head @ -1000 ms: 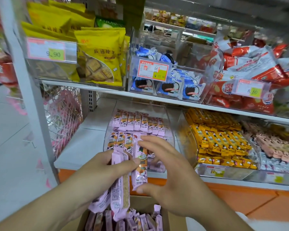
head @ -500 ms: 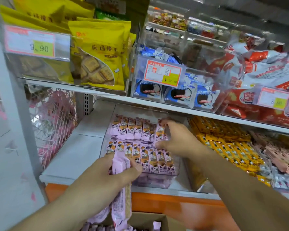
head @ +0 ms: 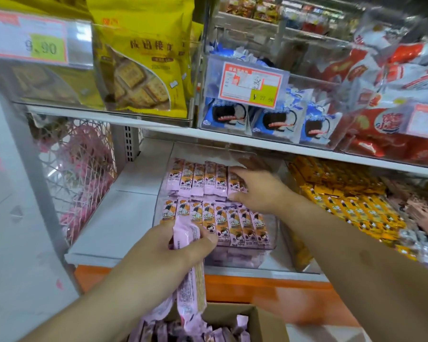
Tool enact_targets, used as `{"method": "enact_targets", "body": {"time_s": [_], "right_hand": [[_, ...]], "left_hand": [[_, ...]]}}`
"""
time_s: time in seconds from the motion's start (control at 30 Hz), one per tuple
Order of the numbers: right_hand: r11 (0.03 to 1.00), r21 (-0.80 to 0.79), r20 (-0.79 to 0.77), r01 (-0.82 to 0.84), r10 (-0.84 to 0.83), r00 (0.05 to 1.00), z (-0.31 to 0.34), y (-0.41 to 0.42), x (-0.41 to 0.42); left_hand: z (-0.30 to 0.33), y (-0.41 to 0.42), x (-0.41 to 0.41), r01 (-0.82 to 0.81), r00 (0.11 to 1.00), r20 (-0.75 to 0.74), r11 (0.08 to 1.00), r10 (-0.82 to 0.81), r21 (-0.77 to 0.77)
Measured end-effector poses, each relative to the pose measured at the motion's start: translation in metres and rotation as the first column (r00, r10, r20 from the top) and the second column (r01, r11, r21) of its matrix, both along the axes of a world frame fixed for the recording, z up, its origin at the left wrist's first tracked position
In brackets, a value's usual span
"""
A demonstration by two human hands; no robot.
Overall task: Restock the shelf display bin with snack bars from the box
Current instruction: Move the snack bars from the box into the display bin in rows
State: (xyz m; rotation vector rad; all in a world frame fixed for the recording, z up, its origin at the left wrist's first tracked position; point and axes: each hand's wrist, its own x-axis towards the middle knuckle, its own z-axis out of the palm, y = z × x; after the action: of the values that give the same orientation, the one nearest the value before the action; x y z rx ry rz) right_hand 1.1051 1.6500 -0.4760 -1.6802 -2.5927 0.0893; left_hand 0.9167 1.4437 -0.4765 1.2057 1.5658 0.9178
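Nearest, at six o'clock, an open cardboard box [head: 262, 319] sits low with pink-wrapped snack bars [head: 208, 335] standing inside it. Just above the box, the person's left hand [head: 163, 257] is curled round a small bundle of pink bars [head: 189, 275], thumb across the front, the bundle hanging down toward the box. Beyond it, around twelve o'clock on the lower shelf, stands the clear display bin [head: 272, 233], filled with two rows of the same bars [head: 235, 225] lying side by side. The right hand [head: 257, 191] reaches into the bin's far row at about one o'clock, fingers spread and resting on the bars there; whether it pinches one I cannot tell. At two o'clock, beside the bin, lie yellow-wrapped bars [head: 344, 201]. Farther up, the upper shelf carries yellow biscuit bags [head: 143, 70] at eleven o'clock, blue-and-white packets [head: 272, 122] behind a price tag [head: 252, 82] at twelve, and red packets [head: 393, 70] at two.
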Motion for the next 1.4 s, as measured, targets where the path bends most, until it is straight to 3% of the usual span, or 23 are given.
{"method": "enact_targets", "body": {"time_s": [0.07,0.13,0.3,0.47,0.57,0.7,0.73,0.87,1.03,1.13,1.23,1.33,1.4], "right_hand": [[1.0,-0.008,-0.074,0.012,-0.012,0.997,0.007,-0.028,0.001],[0.998,-0.059,-0.245,-0.006,-0.009,0.969,0.017,-0.07,0.004],[0.933,-0.336,-0.666,-0.127,-0.14,0.733,0.035,-0.186,0.002],[0.941,-0.316,-0.716,-0.119,-0.155,0.68,0.03,-0.232,-0.012],[0.923,-0.371,-0.808,-0.101,-0.268,0.525,0.026,-0.233,-0.01],[0.763,-0.576,-0.817,-0.292,-0.548,0.181,0.029,-0.224,0.001],[0.734,-0.594,-0.8,-0.33,-0.584,0.141,0.028,-0.221,0.004],[0.685,-0.623,-0.777,-0.378,-0.598,0.196,0.022,-0.217,0.007],[0.77,-0.565,-0.81,-0.296,-0.451,0.374,0.025,-0.217,0.016],[0.802,-0.523,-0.826,-0.29,-0.392,0.406,0.031,-0.222,0.016],[0.854,-0.492,-0.84,-0.171,-0.414,0.351,0.034,-0.217,0.021],[0.861,-0.491,-0.869,-0.131,-0.472,0.152,0.039,-0.207,0.032],[0.864,-0.477,-0.878,-0.162,-0.458,0.143,0.041,-0.203,0.038]], "left_hand": [[0.002,-0.002,0.0,-0.036,0.997,0.063,0.999,0.035,0.014],[0.007,-0.005,0.002,-0.056,0.99,0.131,0.998,0.051,0.035],[0.014,-0.012,0.009,-0.123,0.956,0.273,0.992,0.108,0.037],[0.023,-0.029,0.021,-0.156,0.912,0.391,0.986,0.122,0.057],[0.022,-0.035,0.016,-0.108,0.909,0.411,0.992,0.071,0.067],[0.025,-0.042,0.004,-0.053,0.911,0.41,0.999,0.047,0.002],[0.027,-0.043,0.003,-0.038,0.902,0.429,0.999,0.036,-0.004],[0.025,-0.045,0.001,-0.049,0.902,0.43,0.999,0.042,0.005],[0.027,-0.042,0.001,-0.142,0.928,0.353,0.989,0.119,0.039],[0.027,-0.04,0.003,-0.144,0.922,0.366,0.989,0.127,0.02],[0.028,-0.039,0.002,-0.069,0.935,0.348,0.997,0.071,-0.017],[0.033,-0.045,0.001,0.1,0.947,0.31,0.994,-0.086,-0.031],[0.034,-0.048,0.004,0.136,0.942,0.317,0.989,-0.111,-0.056]]}}
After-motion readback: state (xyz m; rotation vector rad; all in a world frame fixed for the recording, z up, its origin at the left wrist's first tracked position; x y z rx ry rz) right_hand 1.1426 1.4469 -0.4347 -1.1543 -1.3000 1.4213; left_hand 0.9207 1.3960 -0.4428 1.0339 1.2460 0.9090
